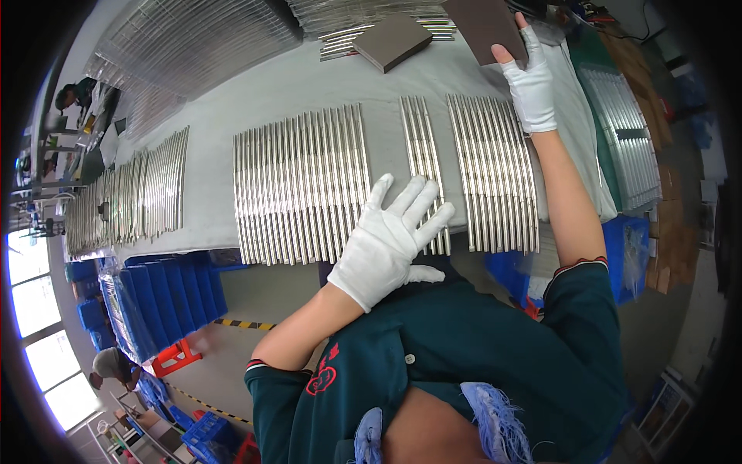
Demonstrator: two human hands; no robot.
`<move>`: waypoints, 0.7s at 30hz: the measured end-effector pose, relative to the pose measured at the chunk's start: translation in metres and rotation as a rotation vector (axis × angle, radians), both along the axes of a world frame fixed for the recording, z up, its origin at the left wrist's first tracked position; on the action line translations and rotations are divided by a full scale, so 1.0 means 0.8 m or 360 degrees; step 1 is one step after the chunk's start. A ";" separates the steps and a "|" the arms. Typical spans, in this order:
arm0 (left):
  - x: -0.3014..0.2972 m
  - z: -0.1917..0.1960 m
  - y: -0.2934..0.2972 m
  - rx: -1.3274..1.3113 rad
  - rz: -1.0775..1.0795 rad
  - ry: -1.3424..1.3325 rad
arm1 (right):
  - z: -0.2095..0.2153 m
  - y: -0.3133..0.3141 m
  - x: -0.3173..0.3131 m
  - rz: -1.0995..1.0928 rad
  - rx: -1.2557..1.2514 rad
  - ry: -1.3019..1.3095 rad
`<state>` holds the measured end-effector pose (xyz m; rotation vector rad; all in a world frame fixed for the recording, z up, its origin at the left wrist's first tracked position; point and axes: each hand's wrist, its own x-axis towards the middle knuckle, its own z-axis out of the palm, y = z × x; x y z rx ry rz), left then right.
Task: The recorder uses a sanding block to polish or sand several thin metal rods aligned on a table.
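Observation:
My left hand (394,236), in a white glove, lies flat with fingers spread on the near ends of a narrow group of shiny metal rods (423,147) on the grey-covered table (309,85). A wide row of the same rods (301,182) lies to its left and another row (495,170) to its right. My right hand (532,85), also gloved in white, reaches to the far side of the table and grips a dark brown flat board (483,27) by its near edge. A second brown board (393,41) lies flat farther left.
More rods (127,201) lie at the table's left end and bagged bundles (201,39) at the back. Another rack of rods (626,139) stands on the right. Blue crates (166,298) sit under the table. Other people work at far left (73,93) and lower left (112,365).

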<state>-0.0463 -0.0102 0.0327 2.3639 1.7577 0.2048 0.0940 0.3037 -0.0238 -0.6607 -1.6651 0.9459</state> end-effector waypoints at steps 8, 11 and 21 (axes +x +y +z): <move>0.008 -0.012 0.011 0.0057 -0.0085 -0.0093 | -0.010 0.022 0.008 -0.0183 0.0205 -0.0126; -0.009 0.004 -0.012 -0.0028 0.0063 0.0045 | -0.006 0.018 0.007 -0.0256 0.0244 -0.0171; -0.049 -0.008 -0.054 0.0092 0.0315 0.0032 | -0.004 0.019 0.009 -0.0221 0.0180 -0.0182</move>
